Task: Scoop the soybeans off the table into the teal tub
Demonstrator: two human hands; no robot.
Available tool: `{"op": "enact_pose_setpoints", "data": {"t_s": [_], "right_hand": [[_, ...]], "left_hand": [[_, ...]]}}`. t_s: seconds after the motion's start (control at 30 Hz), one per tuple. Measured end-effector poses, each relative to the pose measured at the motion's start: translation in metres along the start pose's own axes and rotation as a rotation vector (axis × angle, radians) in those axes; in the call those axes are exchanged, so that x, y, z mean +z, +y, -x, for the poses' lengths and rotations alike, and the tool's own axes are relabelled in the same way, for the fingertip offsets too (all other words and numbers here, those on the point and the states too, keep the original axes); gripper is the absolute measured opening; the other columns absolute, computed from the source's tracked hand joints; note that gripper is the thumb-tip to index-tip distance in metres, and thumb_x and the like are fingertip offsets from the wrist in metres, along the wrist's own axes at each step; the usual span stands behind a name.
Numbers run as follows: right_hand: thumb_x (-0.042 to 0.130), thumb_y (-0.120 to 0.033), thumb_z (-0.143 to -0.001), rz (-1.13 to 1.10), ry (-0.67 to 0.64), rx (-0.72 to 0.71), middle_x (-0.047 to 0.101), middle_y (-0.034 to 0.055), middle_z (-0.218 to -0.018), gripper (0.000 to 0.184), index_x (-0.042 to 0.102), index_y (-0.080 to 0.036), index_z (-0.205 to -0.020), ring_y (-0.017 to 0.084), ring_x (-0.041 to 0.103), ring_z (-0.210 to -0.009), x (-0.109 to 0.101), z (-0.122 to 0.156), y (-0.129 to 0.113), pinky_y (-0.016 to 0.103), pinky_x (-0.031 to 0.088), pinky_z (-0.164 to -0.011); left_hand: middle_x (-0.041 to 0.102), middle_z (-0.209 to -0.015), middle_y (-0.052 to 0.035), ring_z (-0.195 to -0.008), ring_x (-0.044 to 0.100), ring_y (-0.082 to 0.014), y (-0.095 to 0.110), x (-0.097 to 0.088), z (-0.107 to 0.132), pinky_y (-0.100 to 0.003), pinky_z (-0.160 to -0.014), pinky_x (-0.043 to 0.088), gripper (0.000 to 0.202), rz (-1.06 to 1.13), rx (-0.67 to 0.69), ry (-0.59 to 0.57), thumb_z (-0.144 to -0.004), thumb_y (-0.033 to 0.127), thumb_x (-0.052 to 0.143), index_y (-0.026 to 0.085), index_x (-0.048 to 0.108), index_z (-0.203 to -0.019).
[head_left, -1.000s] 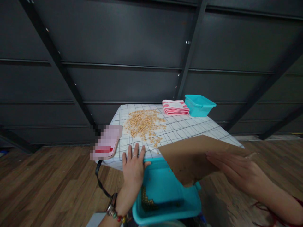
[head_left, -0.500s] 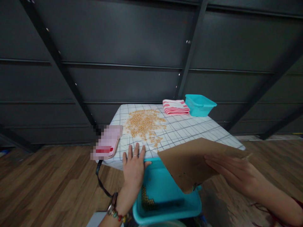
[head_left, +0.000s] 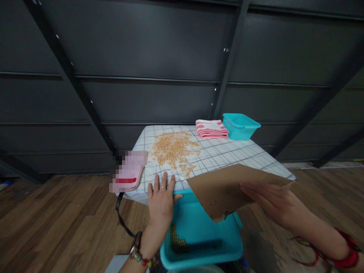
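At lower right, the right hand (head_left: 277, 201), straight-fingered, edged its gripped cardboard (head_left: 217, 186) leftward. The spread left hand (head_left: 161, 203) held nothing; mid-frame soybeans (head_left: 171, 149) stayed put.

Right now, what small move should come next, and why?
Perhaps bring the cardboard, held in the right hand, behind the loose beans: they lie spread on the checked cloth beyond its left corner, and the nearer teal tub sits at the near edge.
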State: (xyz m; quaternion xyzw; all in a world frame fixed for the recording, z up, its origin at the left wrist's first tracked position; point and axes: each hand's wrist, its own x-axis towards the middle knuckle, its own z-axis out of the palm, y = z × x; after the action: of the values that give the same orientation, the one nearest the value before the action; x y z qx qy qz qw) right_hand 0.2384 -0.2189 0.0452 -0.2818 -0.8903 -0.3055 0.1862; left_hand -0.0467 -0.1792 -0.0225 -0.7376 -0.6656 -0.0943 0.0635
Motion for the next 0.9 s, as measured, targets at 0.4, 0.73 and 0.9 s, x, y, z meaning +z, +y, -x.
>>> {"op": "enact_pose_setpoints", "data": {"t_s": [0.4, 0.73, 0.9], "right_hand": [[0.034, -0.008, -0.089, -0.049, -0.002, -0.001, 0.069, 0.0071, -0.094, 0.038, 0.05, -0.017, -0.122, 0.017, 0.065, -0.085, -0.016, 0.003, -0.005, 0.025, 0.055, -0.069], [0.033, -0.006, -0.088, -0.035, -0.013, -0.007, 0.069, 0.0063, -0.095, 0.034, 0.057, -0.014, -0.111, 0.016, 0.063, -0.088, -0.006, -0.002, -0.005, 0.025, 0.054, -0.074], [0.033, -0.005, -0.088, -0.057, -0.038, -0.025, 0.068, 0.009, -0.099, 0.034, 0.057, -0.012, -0.111, 0.018, 0.061, -0.095, -0.016, 0.009, -0.009, 0.028, 0.054, -0.076]], "left_hand": [[0.044, -0.137, -0.0124, -0.127, 0.036, -0.034, 0.0, -0.002, -0.002, -0.056, -0.098, 0.036, 0.054, -0.007, -0.001, -0.01, -0.076, 0.035, 0.057, 0.024, 0.045, -0.127], [0.043, -0.137, -0.0121, -0.127, 0.035, -0.0349, 0.001, -0.001, 0.0, -0.056, -0.098, 0.035, 0.054, -0.006, 0.001, -0.009, -0.077, 0.037, 0.055, 0.023, 0.045, -0.127], [0.044, -0.137, -0.0115, -0.127, 0.036, -0.034, 0.0, 0.001, -0.003, -0.057, -0.098, 0.035, 0.049, -0.001, 0.006, -0.001, -0.078, 0.035, 0.053, 0.026, 0.047, -0.126]]}}
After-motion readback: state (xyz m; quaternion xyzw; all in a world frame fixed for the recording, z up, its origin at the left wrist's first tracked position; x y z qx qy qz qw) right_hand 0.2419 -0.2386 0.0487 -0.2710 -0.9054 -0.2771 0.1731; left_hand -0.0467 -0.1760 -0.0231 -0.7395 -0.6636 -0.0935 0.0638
